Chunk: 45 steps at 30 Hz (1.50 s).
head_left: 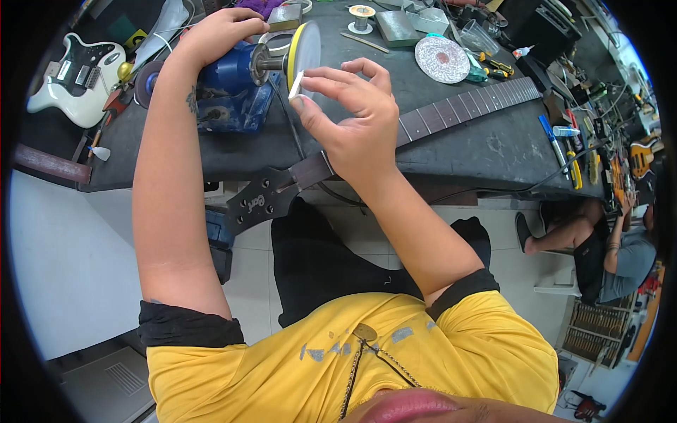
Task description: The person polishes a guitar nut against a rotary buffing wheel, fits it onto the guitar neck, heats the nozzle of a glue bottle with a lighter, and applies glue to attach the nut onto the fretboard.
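Guitar repair workshop, by the look: blue bench grinder (229,77) w/ wheel on dark surface (465,151), fretted neck (465,107) lying across it, white guitar body (76,81) upper left of frame, pliers, pens & misc. tools (575,158) at right.

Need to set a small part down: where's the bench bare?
Bench: between fretboard and front edge, left of the blue marker; a smaller gap behind the fretboard, between right hand and patterned disc. Crowded: the right end, with yellow-handled tools; the left, around grinder and white guitar.
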Motion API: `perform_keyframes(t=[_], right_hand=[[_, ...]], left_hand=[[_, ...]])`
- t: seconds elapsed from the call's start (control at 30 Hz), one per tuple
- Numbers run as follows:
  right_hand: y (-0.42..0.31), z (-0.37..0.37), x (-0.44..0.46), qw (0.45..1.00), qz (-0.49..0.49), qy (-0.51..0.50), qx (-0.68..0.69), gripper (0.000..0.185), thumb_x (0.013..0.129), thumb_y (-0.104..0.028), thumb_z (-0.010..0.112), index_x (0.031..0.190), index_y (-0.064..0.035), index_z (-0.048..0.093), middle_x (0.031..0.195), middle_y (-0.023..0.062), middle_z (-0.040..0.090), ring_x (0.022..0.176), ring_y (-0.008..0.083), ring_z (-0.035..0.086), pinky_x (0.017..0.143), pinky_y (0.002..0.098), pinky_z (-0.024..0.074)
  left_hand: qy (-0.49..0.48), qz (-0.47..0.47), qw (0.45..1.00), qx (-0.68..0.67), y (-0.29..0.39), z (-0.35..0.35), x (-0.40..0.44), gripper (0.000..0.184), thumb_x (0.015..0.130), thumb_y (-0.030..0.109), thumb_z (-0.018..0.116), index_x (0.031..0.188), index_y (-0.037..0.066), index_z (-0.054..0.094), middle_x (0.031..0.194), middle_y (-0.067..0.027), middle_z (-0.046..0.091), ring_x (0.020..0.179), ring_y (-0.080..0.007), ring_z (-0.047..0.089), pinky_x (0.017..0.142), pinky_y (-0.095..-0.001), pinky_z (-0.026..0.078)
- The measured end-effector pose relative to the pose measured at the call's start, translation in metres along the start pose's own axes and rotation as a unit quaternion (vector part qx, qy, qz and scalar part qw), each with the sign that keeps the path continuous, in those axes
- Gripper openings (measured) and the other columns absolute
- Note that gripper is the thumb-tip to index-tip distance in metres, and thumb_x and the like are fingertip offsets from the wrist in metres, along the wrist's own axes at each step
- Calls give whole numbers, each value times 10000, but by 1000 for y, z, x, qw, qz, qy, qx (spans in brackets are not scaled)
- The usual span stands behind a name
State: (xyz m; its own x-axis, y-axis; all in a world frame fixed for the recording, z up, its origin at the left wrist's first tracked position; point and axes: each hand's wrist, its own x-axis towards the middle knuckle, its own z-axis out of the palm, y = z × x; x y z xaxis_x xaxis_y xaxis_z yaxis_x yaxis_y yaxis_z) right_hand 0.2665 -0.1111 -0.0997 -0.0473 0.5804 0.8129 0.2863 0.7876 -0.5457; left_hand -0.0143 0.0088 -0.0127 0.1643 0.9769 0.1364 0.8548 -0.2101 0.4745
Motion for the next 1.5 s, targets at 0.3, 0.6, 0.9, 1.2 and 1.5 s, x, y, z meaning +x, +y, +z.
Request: perform_keyframes(t=[0.3,0.6,0.9,1.2,1.5], right_hand=[[-23,-20,-9,999,-15,-43,22,252,831,-89,866,1082,-71,850,1141,63,836,1156,251,625,1055,419,472],[-36,-73,-44,599,412,-33,685,464,996,-479,756,1333,-163,708,1326,86,784,1380,267,611,1067,498,454],[-41,-78,-47,499,445,-28,743,423,1005,-494,727,1305,-197,743,1316,40,791,1348,217,607,1030,462,422],[-47,-84,-42,458,495,3,738,406,1017,-508,715,1243,-173,757,1274,40,798,1294,241,640,1010,477,438],[-54,-85,-35,461,534,31,708,366,1021,-482,734,1218,-177,691,1238,18,777,1221,199,665,961,417,433]], left_hand=[[1,0,1000,27,3,1,1,536,994,390,673,1407,54,731,1137,-126,805,1083,-198,748,1010,-317,529],[-5,-25,999,25,26,-5,-10,582,967,433,678,1430,83,727,1093,-108,812,1081,-193,729,1015,-313,506],[-13,-36,999,24,18,-5,-5,589,956,417,676,1424,62,726,1120,-117,816,1087,-192,738,1020,-308,507],[9,-19,1000,6,1,-1,4,611,896,543,687,1333,132,804,1097,-101,818,1065,-233,759,993,-341,537],[18,-17,1000,6,3,0,3,607,893,543,693,1328,136,809,1089,-94,816,1043,-219,755,977,-337,543]])
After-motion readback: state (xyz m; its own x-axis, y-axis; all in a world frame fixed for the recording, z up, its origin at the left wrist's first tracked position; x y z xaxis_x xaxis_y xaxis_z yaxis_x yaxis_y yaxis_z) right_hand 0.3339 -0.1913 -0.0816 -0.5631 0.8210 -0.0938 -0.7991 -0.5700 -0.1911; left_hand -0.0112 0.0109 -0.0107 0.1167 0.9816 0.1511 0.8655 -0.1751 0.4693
